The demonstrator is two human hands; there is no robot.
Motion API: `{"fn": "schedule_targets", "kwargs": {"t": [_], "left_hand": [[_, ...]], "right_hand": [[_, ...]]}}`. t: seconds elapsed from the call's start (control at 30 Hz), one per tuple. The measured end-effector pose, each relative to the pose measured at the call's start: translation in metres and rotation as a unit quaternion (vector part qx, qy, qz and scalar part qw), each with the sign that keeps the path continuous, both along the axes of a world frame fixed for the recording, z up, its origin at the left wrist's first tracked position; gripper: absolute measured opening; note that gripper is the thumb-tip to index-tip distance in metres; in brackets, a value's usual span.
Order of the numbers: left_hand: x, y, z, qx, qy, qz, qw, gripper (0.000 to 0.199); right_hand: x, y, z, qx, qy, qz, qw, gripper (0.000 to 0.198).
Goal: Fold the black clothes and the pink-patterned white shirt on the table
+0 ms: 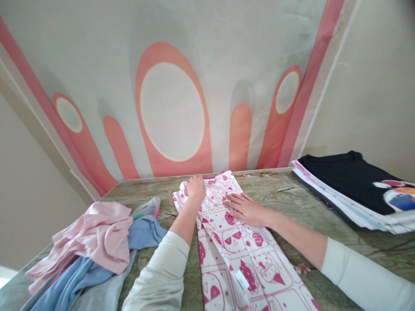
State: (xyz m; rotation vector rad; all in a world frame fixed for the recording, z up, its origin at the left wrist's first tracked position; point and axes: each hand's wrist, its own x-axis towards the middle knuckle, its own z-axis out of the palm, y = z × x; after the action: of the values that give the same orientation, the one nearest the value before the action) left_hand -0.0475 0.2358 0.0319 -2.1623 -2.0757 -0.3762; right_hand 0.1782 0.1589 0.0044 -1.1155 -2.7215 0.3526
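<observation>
A white garment with a magenta cartoon print (233, 236) lies lengthwise on the wooden-look table, its sides partly folded over. Near its far left part, my left hand (196, 188) is closed on the fabric, with a bunched piece showing at the fingers. Which part of the garment it grips is hidden. My right hand (247, 210) rests flat on the upper right of the garment, fingers stretched out. A small white label (241, 280) shows on the nearer part of the cloth.
To the left lies a loose heap of clothes with a pink piece (97, 233) over blue (147, 232) and grey ones. A stack of folded clothes topped by a black T-shirt (343, 179) stands at the right. Behind the table edge (275, 171) rises a printed wall hanging (175, 112).
</observation>
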Motion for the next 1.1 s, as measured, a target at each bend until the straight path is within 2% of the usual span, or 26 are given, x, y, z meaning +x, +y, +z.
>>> {"fn": "schedule_targets", "kwargs": {"t": [0.13, 0.23, 0.33, 0.4, 0.57, 0.7, 0.8, 0.9, 1.1], "left_hand": [[0.024, -0.005, -0.004, -0.012, -0.016, -0.11, 0.994, 0.028], [0.04, -0.008, -0.014, -0.035, -0.02, -0.198, 0.979, 0.029], [0.043, -0.01, -0.028, -0.044, -0.015, -0.245, 0.968, 0.033], [0.038, -0.009, -0.036, -0.047, -0.011, -0.227, 0.973, 0.04], [0.024, -0.002, -0.047, -0.069, -0.01, -0.117, 0.991, 0.063], [0.019, 0.0, -0.048, -0.055, -0.028, -0.079, 0.995, 0.068], [0.015, 0.0, -0.044, -0.026, -0.054, -0.043, 0.997, 0.066], [0.009, 0.001, -0.039, -0.008, -0.083, -0.005, 0.997, 0.055], [-0.001, 0.0, -0.03, 0.033, -0.1, 0.021, 0.994, 0.039]], "right_hand": [[0.0, 0.0, 0.001, 0.001, -0.003, 0.002, 1.0, 0.054], [-0.001, -0.001, 0.0, 0.004, -0.003, 0.001, 1.0, 0.058], [0.0, -0.001, -0.002, 0.01, 0.007, -0.01, 1.0, 0.067], [0.0, 0.0, -0.005, 0.015, 0.009, -0.026, 1.0, 0.073], [0.0, 0.001, -0.01, 0.018, -0.001, -0.043, 0.999, 0.076], [0.0, 0.001, -0.01, 0.02, -0.005, -0.04, 0.999, 0.076], [0.0, 0.002, -0.011, 0.022, -0.008, -0.04, 0.999, 0.077], [0.0, 0.003, -0.013, 0.024, -0.006, -0.042, 0.999, 0.076], [0.001, 0.001, -0.013, 0.018, -0.015, -0.054, 0.998, 0.077]]}}
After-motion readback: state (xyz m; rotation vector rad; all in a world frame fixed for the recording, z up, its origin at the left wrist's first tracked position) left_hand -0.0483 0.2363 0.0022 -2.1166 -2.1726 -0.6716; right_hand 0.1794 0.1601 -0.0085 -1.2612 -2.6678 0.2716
